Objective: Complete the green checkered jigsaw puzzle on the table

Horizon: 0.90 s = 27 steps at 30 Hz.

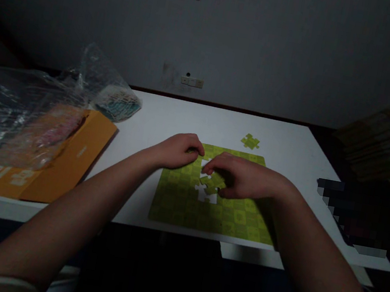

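Observation:
A green checkered jigsaw puzzle point(177, 206) lies flat on the white table in front of me, with a white gap near its middle. My right hand point(240, 176) reaches over the gap from the right, a green puzzle piece point(213, 183) between its thumb and fingers. This piece sits tilted over the gap, partly covering it. At the puzzle's upper left edge rests my left hand point(181, 151), its fingers loosely bent and thumb apart, holding nothing. Beyond the puzzle, another loose green piece point(250, 141) lies on the table.
To the left, an orange cardboard envelope point(79, 158) lies under clear plastic bags point(21, 105). A teal and white packet point(117, 103) is behind them. At the table's right edge is a dark, pixelated object point(348, 218). A wall with sockets point(191, 82) stands behind the table.

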Each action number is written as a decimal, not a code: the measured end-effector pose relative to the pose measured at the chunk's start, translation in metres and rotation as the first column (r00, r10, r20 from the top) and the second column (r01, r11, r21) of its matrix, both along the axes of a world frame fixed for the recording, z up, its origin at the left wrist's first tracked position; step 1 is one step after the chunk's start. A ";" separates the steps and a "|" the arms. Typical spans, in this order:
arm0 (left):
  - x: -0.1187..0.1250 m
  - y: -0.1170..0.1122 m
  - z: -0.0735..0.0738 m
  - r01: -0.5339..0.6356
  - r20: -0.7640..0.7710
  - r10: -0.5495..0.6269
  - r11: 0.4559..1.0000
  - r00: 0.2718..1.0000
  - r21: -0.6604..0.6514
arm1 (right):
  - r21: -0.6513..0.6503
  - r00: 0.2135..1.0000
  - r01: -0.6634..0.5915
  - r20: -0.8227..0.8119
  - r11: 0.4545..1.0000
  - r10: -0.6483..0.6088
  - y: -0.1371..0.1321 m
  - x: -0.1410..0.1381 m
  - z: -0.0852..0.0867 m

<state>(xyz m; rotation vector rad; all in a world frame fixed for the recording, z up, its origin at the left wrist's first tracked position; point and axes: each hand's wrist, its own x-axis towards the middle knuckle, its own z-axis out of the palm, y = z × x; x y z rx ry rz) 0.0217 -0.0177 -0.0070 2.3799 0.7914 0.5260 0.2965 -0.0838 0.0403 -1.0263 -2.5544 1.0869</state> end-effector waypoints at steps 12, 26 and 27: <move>0.000 -0.001 0.001 -0.012 -0.008 0.012 1.000 1.000 -0.015 | 0.023 0.967 0.178 -0.192 0.984 -0.170 0.013 0.014 0.004; 0.000 -0.001 0.000 -0.015 -0.014 0.015 1.000 1.000 0.010 | 0.164 0.977 0.210 -0.081 0.964 -0.199 0.020 0.010 -0.008; 0.000 -0.002 0.001 -0.011 -0.018 0.011 1.000 1.000 0.009 | 0.169 0.975 0.223 -0.053 0.960 -0.217 0.020 0.011 -0.008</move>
